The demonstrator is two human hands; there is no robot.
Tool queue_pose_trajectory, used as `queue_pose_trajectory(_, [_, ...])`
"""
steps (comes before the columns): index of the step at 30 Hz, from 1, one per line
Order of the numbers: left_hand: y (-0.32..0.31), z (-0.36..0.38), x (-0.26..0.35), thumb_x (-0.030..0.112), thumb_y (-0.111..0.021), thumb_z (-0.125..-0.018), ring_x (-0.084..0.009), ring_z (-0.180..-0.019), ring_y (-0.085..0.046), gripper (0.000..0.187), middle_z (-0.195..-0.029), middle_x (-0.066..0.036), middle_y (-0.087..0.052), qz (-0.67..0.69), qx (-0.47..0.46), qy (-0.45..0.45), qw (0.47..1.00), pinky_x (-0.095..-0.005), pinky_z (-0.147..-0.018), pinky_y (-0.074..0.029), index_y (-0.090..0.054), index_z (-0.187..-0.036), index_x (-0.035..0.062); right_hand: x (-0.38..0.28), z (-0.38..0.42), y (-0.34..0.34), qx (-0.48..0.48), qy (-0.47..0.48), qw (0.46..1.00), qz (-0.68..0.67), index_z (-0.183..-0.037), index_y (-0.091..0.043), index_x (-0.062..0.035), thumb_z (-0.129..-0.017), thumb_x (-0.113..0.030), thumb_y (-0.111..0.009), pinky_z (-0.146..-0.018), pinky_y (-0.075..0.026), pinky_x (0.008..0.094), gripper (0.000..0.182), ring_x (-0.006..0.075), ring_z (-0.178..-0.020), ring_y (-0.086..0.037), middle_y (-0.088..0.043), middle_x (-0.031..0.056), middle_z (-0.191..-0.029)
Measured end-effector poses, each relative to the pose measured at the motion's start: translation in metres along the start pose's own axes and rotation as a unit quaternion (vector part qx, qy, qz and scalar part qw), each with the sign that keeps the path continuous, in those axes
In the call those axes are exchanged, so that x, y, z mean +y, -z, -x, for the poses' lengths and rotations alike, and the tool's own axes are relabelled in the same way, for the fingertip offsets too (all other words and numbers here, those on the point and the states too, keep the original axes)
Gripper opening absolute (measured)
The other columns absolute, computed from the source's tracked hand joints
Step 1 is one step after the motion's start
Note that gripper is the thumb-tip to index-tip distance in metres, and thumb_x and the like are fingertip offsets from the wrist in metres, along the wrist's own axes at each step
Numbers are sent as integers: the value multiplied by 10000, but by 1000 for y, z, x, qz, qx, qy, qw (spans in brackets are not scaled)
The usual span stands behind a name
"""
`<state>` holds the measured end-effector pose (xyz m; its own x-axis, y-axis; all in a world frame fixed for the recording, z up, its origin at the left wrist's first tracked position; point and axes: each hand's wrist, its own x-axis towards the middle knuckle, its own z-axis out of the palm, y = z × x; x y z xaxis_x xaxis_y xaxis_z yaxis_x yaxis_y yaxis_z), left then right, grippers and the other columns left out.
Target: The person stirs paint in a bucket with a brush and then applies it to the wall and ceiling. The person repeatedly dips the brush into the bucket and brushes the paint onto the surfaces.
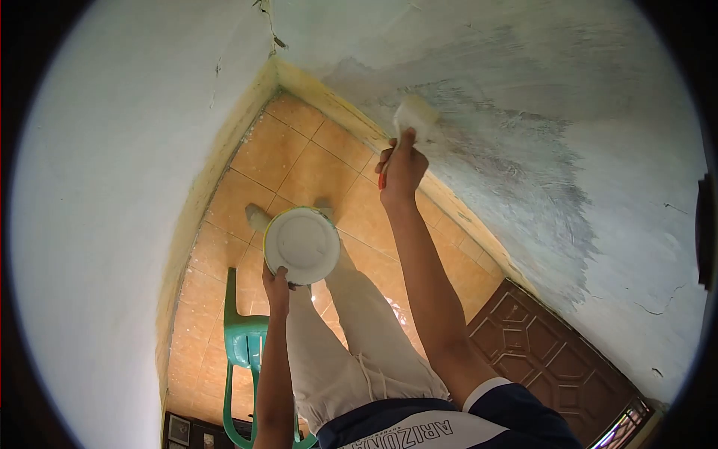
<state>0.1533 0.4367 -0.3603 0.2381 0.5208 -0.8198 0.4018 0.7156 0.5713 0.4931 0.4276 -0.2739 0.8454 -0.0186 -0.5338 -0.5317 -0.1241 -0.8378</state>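
My right hand [404, 166] is closed round the handle of a wide brush [416, 116], whose pale head is against or very near the right wall [516, 150]. A bit of red handle shows below the fingers. Grey, streaky patches mark that wall around and beyond the brush. Lower and to the left, my left hand [278, 287] grips the rim of a round container [301, 245] that holds a white substance. The thumb lies over its near edge, while the other fingers are mostly hidden beneath.
A green plastic chair [245, 340] stands at the lower left on the orange tiled floor [307, 168]. A brown panelled door [550, 352] is at the lower right. The left wall [112, 187] meets the right wall in a corner ahead.
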Motion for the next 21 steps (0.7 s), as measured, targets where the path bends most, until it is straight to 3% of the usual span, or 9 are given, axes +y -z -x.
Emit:
queue_pose_trajectory(1, [-1,-1,0,90,-521,-865,-142,-672,-613,475,-992,-98,-629,3,-3,-5,1000,-253,-452,-465,-516,-1335,20,2,-1,-2,8,-42,999,-29,-907,-583,2,-1043,-399,-552,-418,-409,283,425,119,-500,-518,-610,70,-739])
queue_pose_trajectory(4, [-4,-5,-2,88,-518,-868,-145,-662,-613,470,-983,-100,-628,5,-1,-8,1000,-257,-452,-469,-515,-1333,17,-19,9,2,33,-18,998,-54,-930,-585,2,-1039,-365,-570,-430,-420,279,384,110,-540,-526,-612,60,-799])
queue_pose_trajectory(12, [-12,-5,-7,94,-518,-870,-150,-663,-619,503,-995,-107,-634,-6,9,5,1000,-263,-452,-475,-501,-1367,13,-73,72,6,36,121,988,-86,-887,-561,-40,-1048,-484,-521,-436,-424,278,474,108,-492,-506,-535,24,-612])
queue_pose_trajectory(14, [-15,-3,-9,131,-548,-856,-135,-695,-611,441,-992,-80,-643,3,12,1,1000,-261,-469,-461,-549,-1286,34,-65,67,-3,45,148,986,-63,-863,-541,-50,-1053,-522,-482,-437,-432,284,512,123,-463,-500,-502,23,-558])
queue_pose_trajectory(19, [-20,-5,-17,111,-531,-865,-139,-666,-611,485,-992,-91,-639,-1,-5,1,1000,-258,-456,-467,-519,-1342,25,-14,9,-9,14,75,997,-23,-862,-547,-45,-1061,-500,-471,-440,-433,291,502,139,-447,-495,-523,52,-573])
queue_pose_trajectory(21, [-22,-2,-18,99,-510,-875,-143,-656,-614,512,-995,-101,-631,2,-7,1,1000,-255,-452,-472,-495,-1380,19,-4,5,-11,-21,-17,999,-20,-862,-560,-31,-1058,-469,-494,-439,-432,292,484,139,-450,-497,-525,49,-582])
